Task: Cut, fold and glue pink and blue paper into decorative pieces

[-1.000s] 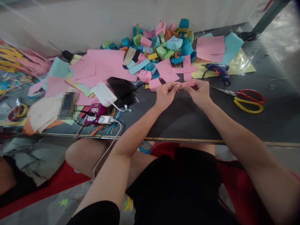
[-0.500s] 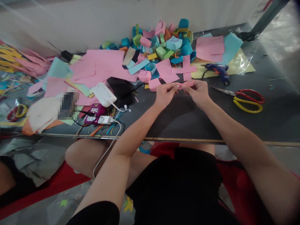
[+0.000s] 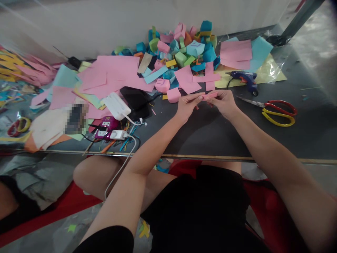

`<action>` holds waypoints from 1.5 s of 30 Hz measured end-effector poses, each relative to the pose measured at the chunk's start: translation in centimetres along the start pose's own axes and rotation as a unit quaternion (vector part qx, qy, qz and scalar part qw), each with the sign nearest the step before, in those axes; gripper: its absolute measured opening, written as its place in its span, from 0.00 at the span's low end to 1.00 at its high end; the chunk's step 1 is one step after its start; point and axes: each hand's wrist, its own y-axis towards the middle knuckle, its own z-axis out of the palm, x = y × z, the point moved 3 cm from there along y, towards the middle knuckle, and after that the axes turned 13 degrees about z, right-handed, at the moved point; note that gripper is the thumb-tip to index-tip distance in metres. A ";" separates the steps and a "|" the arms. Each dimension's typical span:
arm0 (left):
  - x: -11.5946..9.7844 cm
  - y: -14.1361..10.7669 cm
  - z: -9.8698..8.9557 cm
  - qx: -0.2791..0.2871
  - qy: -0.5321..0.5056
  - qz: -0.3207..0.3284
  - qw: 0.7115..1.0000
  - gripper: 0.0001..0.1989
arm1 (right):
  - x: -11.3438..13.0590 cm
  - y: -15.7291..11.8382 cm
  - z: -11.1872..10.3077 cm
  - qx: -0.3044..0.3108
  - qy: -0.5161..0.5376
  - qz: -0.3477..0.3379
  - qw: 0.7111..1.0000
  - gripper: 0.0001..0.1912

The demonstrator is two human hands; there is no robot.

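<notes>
Between my two hands is a small folded piece of pink paper [image 3: 210,95], held above the dark table. My left hand [image 3: 187,107] pinches its left end between thumb and fingers. At its right end my right hand [image 3: 223,103] grips it the same way, and the fingers hide part of the paper. Just beyond the hands lie a loose pink square [image 3: 173,95], a larger pink sheet [image 3: 185,78] and a cross of pink strips [image 3: 210,75].
Right of my hands are scissors [image 3: 279,112] with red and yellow handles and a blue glue gun [image 3: 246,79]. A heap of coloured paper boxes [image 3: 195,48] stands against the wall. Leftward lie a white power bank [image 3: 116,105], a purple power strip [image 3: 107,127] with cables, and pink sheets [image 3: 118,73].
My left hand has shifted slightly to the right, and its fingers sit a little differently on the pink paper. Both hands still hold it; the things on the table stay put.
</notes>
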 end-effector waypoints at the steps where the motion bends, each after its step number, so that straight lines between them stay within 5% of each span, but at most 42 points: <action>1: 0.0 0.0 0.0 -0.001 0.000 0.005 1.000 0.12 | -0.1 0.0 0.0 0.004 0.001 0.000 1.000 0.28; 16: 0.0 -0.1 0.4 0.054 -0.054 0.055 0.996 0.22 | 0.3 -0.1 -0.5 0.132 0.036 0.029 0.990 0.27; 25: -1.4 0.0 0.0 0.016 0.060 0.076 0.995 0.25 | -0.6 0.2 -0.4 -0.035 0.007 0.002 0.999 0.25; 39: -2.7 -0.5 0.0 -0.005 0.186 0.128 0.974 0.18 | 0.5 -1.3 0.1 -0.150 -0.115 -0.118 0.975 0.06; 45: -2.9 -0.4 -0.2 0.037 0.239 0.199 0.950 0.20 | 0.6 -1.5 0.1 -0.148 -0.158 -0.116 0.969 0.06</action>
